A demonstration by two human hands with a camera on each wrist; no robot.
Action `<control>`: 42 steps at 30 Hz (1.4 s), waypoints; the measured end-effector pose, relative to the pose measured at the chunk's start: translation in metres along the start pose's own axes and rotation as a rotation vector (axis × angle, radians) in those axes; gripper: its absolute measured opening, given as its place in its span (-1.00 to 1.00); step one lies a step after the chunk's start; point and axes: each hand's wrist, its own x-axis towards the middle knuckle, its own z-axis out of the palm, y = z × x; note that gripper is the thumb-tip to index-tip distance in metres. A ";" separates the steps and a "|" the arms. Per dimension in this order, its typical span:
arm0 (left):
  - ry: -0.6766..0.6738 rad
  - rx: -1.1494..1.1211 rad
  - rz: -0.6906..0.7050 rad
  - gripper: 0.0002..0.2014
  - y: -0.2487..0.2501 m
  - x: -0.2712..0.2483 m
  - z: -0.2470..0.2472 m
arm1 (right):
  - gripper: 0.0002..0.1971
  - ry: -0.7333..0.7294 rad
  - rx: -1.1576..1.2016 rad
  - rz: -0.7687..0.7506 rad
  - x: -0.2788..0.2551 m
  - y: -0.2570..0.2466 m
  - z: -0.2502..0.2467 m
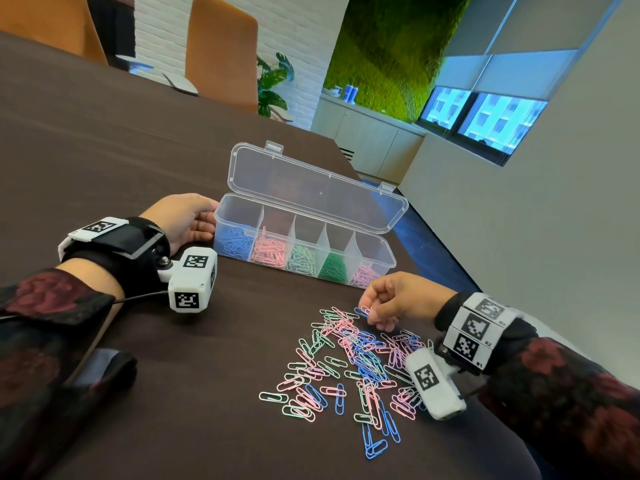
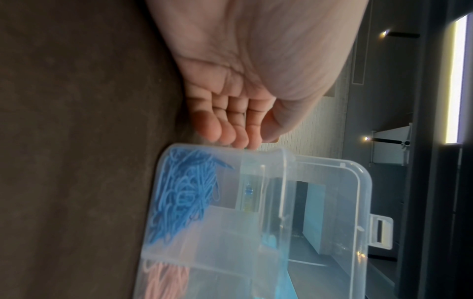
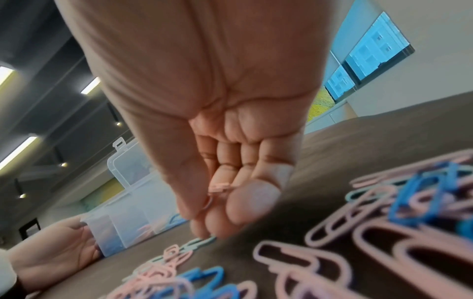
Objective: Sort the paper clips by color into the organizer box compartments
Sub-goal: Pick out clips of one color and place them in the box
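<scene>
A clear organizer box (image 1: 388,251) lies on the dark table with its lid (image 1: 311,188) open toward the far side. Its compartments hold, from left to right, blue clips (image 1: 231,239), pink clips (image 1: 270,249), light green clips (image 1: 301,259), dark green clips (image 1: 333,266) and pale pink clips (image 1: 363,275). My left hand (image 1: 207,225) touches the box's left end with relaxed fingers (image 2: 230,137). A loose pile of pink, blue and green paper clips (image 1: 353,362) is spread in front of the box. At the pile's far edge my right hand (image 1: 372,308) pinches a pink clip (image 3: 217,187) between thumb and curled fingers.
The table (image 1: 104,150) stretches far to the left and ends in an edge just right of the box. Orange chairs (image 1: 221,46) stand at its far side. Each wrist carries a white camera block (image 1: 192,282).
</scene>
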 end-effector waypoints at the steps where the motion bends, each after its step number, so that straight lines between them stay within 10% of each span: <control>1: 0.000 0.001 0.001 -0.87 0.000 0.000 0.000 | -0.81 0.005 -0.015 0.012 -0.001 0.002 0.001; 10: -0.005 0.005 -0.005 -0.88 0.000 0.000 -0.001 | -0.81 0.048 -0.045 0.057 -0.004 0.000 -0.004; 17: -0.002 0.001 0.001 -0.90 0.001 -0.001 0.000 | -0.64 0.097 0.402 0.048 -0.001 -0.004 0.000; 25: -0.001 -0.008 -0.003 -0.86 0.001 -0.002 0.001 | -0.88 0.043 -0.457 0.030 0.018 -0.031 0.027; 30: 0.001 -0.019 0.001 -0.85 0.001 -0.003 0.002 | -0.75 0.067 -0.590 0.024 0.028 -0.035 0.031; 42: -0.001 -0.007 -0.002 -0.88 0.000 -0.001 0.000 | -0.71 -0.038 0.679 -0.034 0.003 -0.018 0.014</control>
